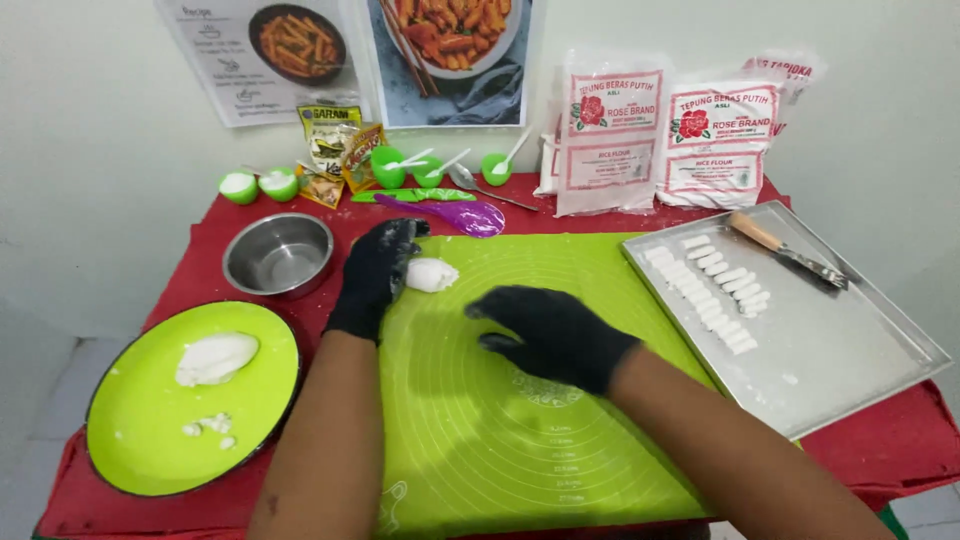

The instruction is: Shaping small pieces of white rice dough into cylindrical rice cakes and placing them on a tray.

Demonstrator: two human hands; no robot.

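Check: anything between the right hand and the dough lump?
Head view: only bare green mat separates the right hand from the dough lump.

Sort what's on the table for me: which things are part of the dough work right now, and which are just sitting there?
In use:
left hand, touching the dough lump
right hand, flat on the green mat
tray with cut dough pieces
green plate with spare dough

Lying about:
steel bowl
scraper
purple spoon
small green cups
flour bags
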